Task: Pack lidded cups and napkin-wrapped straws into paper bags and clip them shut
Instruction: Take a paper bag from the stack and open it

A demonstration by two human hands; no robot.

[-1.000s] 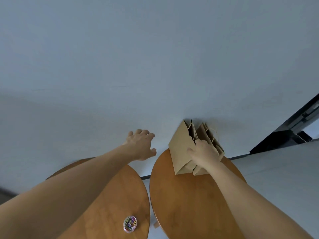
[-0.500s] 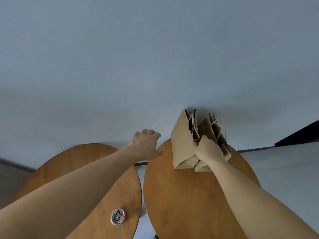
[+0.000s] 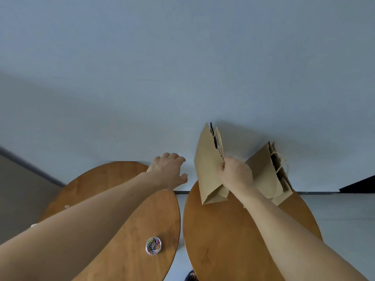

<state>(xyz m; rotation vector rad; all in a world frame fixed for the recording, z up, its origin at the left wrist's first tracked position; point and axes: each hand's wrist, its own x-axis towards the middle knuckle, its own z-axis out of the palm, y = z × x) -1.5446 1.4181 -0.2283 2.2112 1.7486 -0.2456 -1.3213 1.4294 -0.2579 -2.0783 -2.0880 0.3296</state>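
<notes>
A pale, bare wall (image 3: 182, 78) fills the upper half of the view. Below it stand two round wooden tables side by side with a narrow gap between them: the left table (image 3: 113, 199) and the right table (image 3: 233, 240).

At the far edge of the right table are two brown paper bags with string handles. The first bag (image 3: 207, 169) is upright and slightly open at the top; the second bag (image 3: 265, 175) leans just beside it, near the wall.

The right hand (image 3: 236, 175) grips the first bag by its upper side edge, fingers curled round the paper. The left hand (image 3: 168, 171) hovers near the bag with loose fingers, holding nothing.

A small round dish of coloured paper clips (image 3: 153, 245) sits on the left table. No cups or straws are in view.

The step looks like pulling one bag free to fill. It would go best with the left hand steadying the base, so the thin paper neither tears nor topples the second bag.
</notes>
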